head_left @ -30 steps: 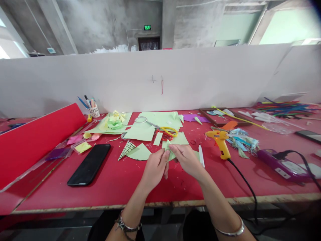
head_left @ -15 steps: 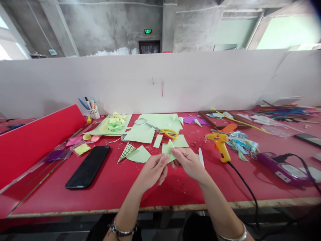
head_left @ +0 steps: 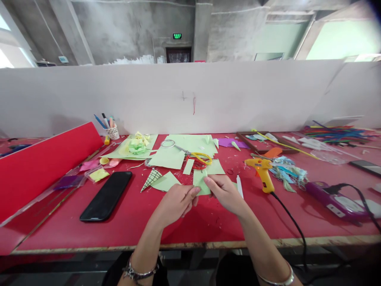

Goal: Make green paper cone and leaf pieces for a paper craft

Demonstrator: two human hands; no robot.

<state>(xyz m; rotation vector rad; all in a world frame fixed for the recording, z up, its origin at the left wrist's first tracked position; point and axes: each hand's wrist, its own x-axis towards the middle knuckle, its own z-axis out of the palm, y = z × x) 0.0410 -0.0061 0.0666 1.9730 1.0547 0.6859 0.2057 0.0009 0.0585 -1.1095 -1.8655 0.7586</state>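
Your two hands are close together but apart over the red worktop [head_left: 214,228], right hand [head_left: 224,192] slightly farther forward than left hand [head_left: 178,202]. Between them is a small piece of pale green paper [head_left: 205,174], pinched by your right thumb and fingers; its narrow end points up and away from you. Your left thumb and fingers are drawn together just beside its lower left; whether they grip it, you cannot tell. More pale green paper lies behind, so its outline blurs. Just past your left fingers is a fan-shaped pale green paper [head_left: 167,181]; just right of your right hand lies a slim white pen [head_left: 239,186]. Straight beyond, scissors with yellow loop handles [head_left: 202,157] limit forward room. Toward you, red surface with tiny scraps runs between your forearms to the chipped front edge.
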